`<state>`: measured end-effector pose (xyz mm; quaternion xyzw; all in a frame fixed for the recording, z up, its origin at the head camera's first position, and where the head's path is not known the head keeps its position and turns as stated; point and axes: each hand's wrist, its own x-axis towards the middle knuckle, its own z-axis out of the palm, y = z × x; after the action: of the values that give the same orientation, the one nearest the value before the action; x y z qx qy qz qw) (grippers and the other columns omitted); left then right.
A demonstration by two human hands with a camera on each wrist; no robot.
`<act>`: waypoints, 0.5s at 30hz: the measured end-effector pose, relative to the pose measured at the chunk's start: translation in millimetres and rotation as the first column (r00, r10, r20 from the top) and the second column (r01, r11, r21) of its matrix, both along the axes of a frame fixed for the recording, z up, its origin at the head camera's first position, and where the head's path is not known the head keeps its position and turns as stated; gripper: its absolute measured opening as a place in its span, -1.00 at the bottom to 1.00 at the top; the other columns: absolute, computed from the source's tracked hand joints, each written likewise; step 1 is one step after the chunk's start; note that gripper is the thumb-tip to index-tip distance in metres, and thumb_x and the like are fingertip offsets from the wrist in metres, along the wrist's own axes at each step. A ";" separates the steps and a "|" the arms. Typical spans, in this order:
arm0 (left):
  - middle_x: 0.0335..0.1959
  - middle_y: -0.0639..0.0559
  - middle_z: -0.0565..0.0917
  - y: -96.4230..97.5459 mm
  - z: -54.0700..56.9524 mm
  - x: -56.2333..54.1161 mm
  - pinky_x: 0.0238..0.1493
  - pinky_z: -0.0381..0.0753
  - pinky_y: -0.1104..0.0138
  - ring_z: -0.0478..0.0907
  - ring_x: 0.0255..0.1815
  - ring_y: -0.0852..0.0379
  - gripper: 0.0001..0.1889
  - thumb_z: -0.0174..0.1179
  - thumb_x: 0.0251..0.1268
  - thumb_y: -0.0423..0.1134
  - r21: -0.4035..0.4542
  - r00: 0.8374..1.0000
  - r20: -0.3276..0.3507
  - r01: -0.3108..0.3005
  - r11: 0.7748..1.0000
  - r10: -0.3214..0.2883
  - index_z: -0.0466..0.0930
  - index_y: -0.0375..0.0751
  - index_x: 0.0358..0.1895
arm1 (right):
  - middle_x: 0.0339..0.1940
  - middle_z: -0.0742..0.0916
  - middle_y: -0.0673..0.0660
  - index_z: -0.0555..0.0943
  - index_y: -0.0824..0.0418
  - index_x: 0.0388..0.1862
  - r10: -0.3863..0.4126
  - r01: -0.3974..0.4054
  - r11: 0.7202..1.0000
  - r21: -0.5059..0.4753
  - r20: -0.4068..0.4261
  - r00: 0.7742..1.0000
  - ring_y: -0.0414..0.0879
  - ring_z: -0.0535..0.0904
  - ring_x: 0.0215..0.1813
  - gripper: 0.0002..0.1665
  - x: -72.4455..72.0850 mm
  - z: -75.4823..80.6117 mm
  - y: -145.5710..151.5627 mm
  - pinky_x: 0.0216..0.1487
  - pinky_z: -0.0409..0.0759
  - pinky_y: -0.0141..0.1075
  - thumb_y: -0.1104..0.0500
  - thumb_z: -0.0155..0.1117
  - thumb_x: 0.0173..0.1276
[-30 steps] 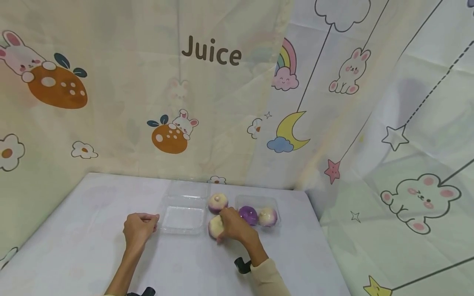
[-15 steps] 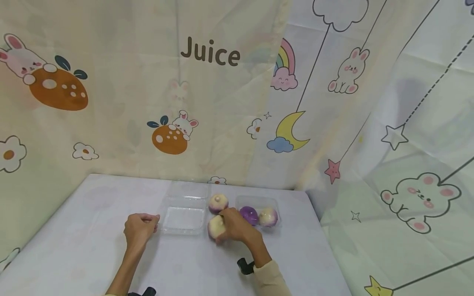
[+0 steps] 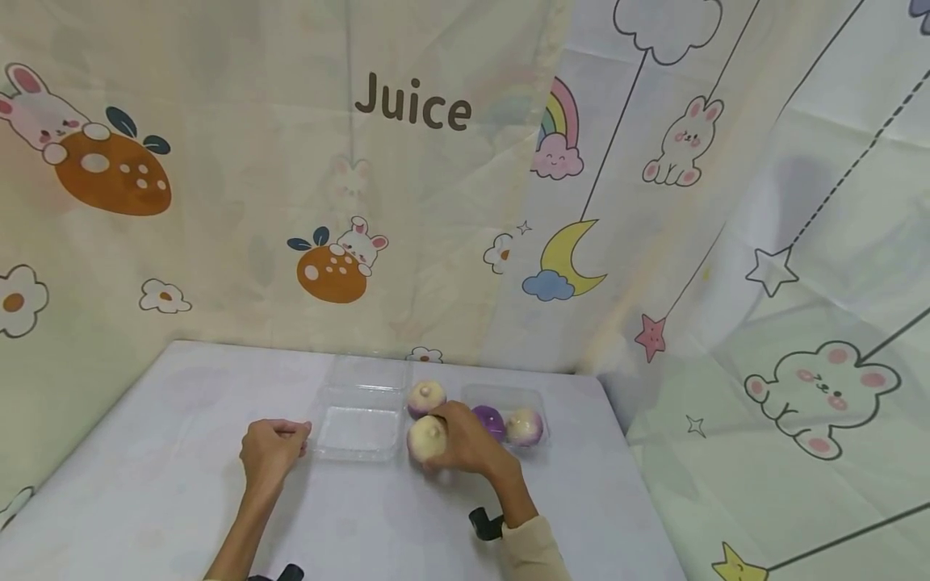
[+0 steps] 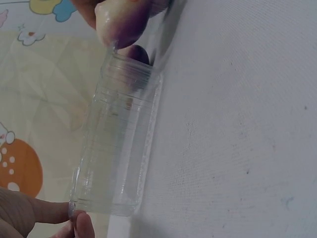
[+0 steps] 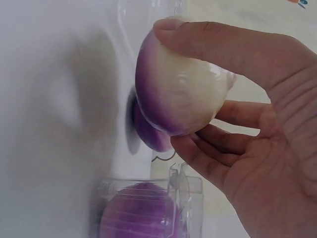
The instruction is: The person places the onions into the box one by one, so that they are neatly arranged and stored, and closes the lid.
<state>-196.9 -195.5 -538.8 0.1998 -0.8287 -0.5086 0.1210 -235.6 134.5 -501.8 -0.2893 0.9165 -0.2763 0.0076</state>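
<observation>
My right hand [image 3: 468, 440] grips a cream-and-purple onion [image 5: 183, 84] between thumb and fingers. In the left wrist view it is raised off the table, beside one end of an open clear plastic box [image 4: 119, 148]. My left hand [image 3: 272, 452] pinches the rim at the box's left end, thumb and fingertip on the edge. Nothing lies inside that box [image 3: 359, 452]. Just behind the held onion, a second onion [image 3: 426, 398] stands on the table, its pale end with a small nub facing up.
Right of my right hand stands another clear plastic box [image 3: 504, 394]. In it lie a purple onion [image 3: 490, 421] and a cream-and-purple onion [image 3: 525, 426]. The white table [image 3: 167, 452] meets printed cloth [image 3: 240, 202] at the back and sides.
The held onion has risen slightly and turned a little, so more of its pale end shows. My right wrist has shifted slightly right. My left hand stays at the box's rim.
</observation>
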 end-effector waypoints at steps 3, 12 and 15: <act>-0.55 -0.16 0.79 -0.1 0.3 -0.5 -0.58 0.56 0.35 0.76 -0.55 -0.01 -0.70 0.38 0.44 -0.27 0.000 1.000 -0.007 0.001 1.000 -0.001 0.79 -0.57 -0.19 | 0.07 0.79 0.08 0.67 0.22 0.28 -0.003 0.004 0.999 -0.032 0.002 1.000 -0.07 0.66 0.12 -0.12 -0.9 -3.4 2.0 0.23 0.69 -0.20 0.06 0.83 -0.07; -0.55 -0.15 0.79 0.2 -0.7 -0.1 -0.58 0.56 0.35 0.75 -0.55 -0.01 -0.71 0.39 0.43 -0.27 0.006 1.000 0.001 0.000 1.000 0.000 0.79 -0.57 -0.19 | 0.07 0.71 0.04 0.63 0.14 0.35 -0.023 0.026 0.993 -0.111 0.029 0.999 -0.12 0.59 0.10 -0.08 -1.9 -13.4 8.6 0.16 0.66 -0.27 0.00 0.80 -0.02; -0.55 -0.15 0.79 0.5 -0.1 -0.8 -0.59 0.56 0.36 0.74 -0.57 0.03 -0.71 0.39 0.43 -0.28 0.005 1.000 -0.002 -0.004 1.000 0.004 0.79 -0.57 -0.19 | 0.07 0.70 0.04 0.62 0.15 0.36 -0.020 0.023 0.989 -0.147 0.018 1.000 -0.13 0.61 0.09 -0.07 -2.8 -16.4 10.1 0.14 0.67 -0.30 0.02 0.80 -0.01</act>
<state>-197.8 -195.0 -538.9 0.2012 -0.8270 -0.5105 0.1222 -238.4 144.6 -518.2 -0.2770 0.8965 -0.3457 -0.0094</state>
